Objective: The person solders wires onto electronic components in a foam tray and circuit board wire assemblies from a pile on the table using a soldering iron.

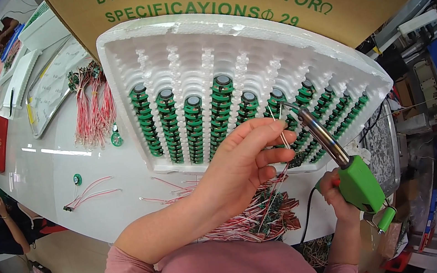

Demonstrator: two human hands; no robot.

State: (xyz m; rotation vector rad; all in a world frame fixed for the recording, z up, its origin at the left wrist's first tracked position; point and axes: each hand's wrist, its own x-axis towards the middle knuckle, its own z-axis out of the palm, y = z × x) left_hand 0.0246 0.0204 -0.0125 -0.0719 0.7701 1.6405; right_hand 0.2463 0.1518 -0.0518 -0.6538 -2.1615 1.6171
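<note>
My left hand (243, 155) pinches thin wires (285, 139) between thumb and fingers, in front of a white foam tray (159, 30). Stacked on edge in the tray's grooves are rows of small round green speakers (196, 123). A green soldering gun (362, 183) with a long metal barrel is gripped in my right hand (339, 198). Its bent tip reaches up to the speakers near the wire ends; whether it touches them I cannot make out. Below my left hand lies a heap of red and white wires with small circuit boards (274, 212).
Behind the tray stands a large cardboard box (348, 23). More wired boards (92, 106) lie left of the tray. A loose speaker (77, 179) and a small wired board (69, 207) are on the white table (127, 205). Other people work at the far left.
</note>
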